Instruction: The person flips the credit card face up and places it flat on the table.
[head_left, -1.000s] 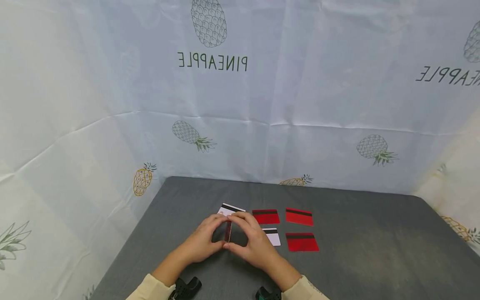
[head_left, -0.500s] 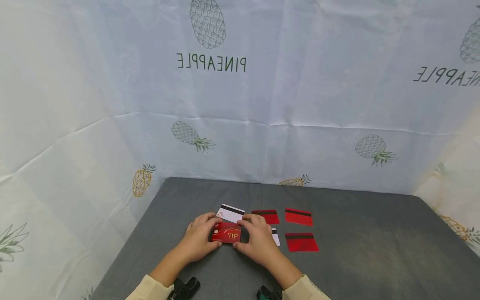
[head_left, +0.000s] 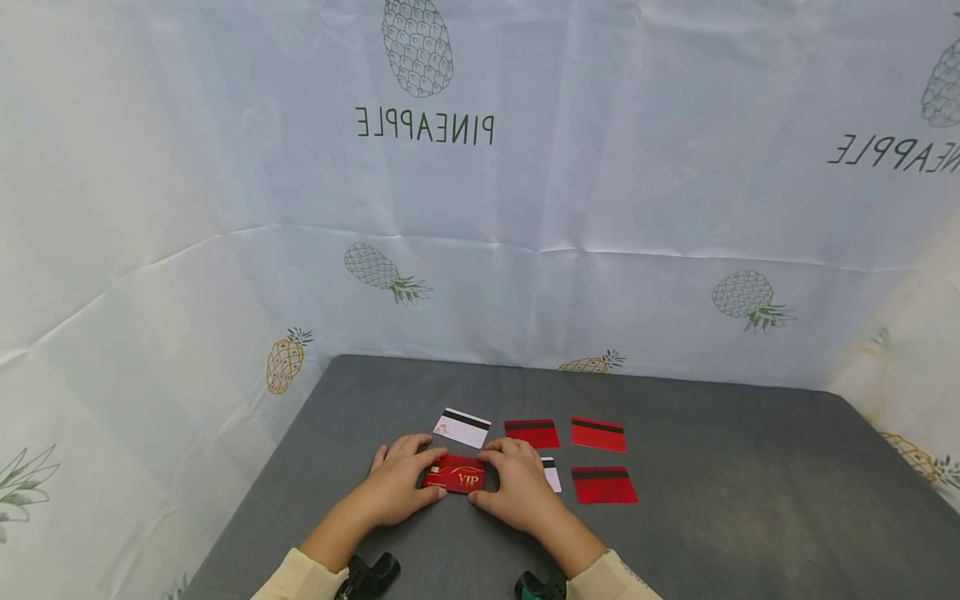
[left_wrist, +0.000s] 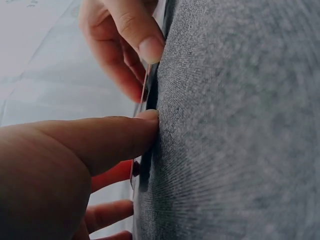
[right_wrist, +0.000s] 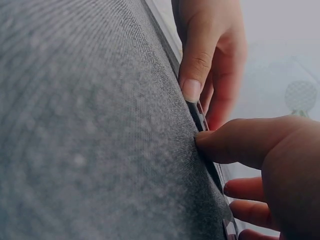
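Observation:
A red card (head_left: 455,473) printed with "VIP" lies face up, nearly flat, at or just above the grey table. Its left end is pinched by the fingers and thumb of my left hand (head_left: 395,485). My right hand (head_left: 519,483) pinches the opposite end the same way. Seen edge-on in the left wrist view, the card (left_wrist: 146,85) runs as a thin line between both thumbs, with a dark strip of shadow below. Whether it touches the cloth I cannot tell. Just behind it lies a white card (head_left: 462,427) with a black stripe.
Two red striped cards, one in the middle (head_left: 532,433) and one farther right (head_left: 597,434), form the back row. Nearer lie another red card (head_left: 604,485) and a white card (head_left: 552,475), partly hidden by my right hand. A patterned curtain (head_left: 480,192) closes off the table's far side.
One second ago the card stood edge-on between my fingers. It turned to show its "VIP" face, then came down flatter toward the table, away from the white card behind.

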